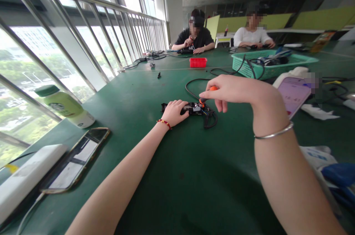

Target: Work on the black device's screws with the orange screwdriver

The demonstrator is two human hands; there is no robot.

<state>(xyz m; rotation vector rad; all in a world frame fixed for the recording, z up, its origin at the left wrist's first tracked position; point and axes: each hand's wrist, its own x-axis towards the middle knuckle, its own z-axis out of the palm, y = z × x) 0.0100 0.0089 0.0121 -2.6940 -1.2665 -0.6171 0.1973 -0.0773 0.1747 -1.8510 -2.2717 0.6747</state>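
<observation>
My left hand point(175, 111) is closed over the left end of a small black device point(194, 108) with exposed wires, pressing it onto the green table point(177, 176). My right hand point(233, 91) pinches an orange-handled screwdriver point(208, 94) whose tip points down into the device. A black cable point(194, 83) loops away from the device toward the far side. A red bracelet circles my left wrist and a silver bangle my right.
A phone point(74, 161) and a white power bank point(24, 179) lie near left, a green-capped bottle point(65, 106) beside the window railing. A lit phone point(294, 94) is at the right. A red tray point(198, 62) and a green basket point(266, 63) stand farther off. Two people sit at the far end.
</observation>
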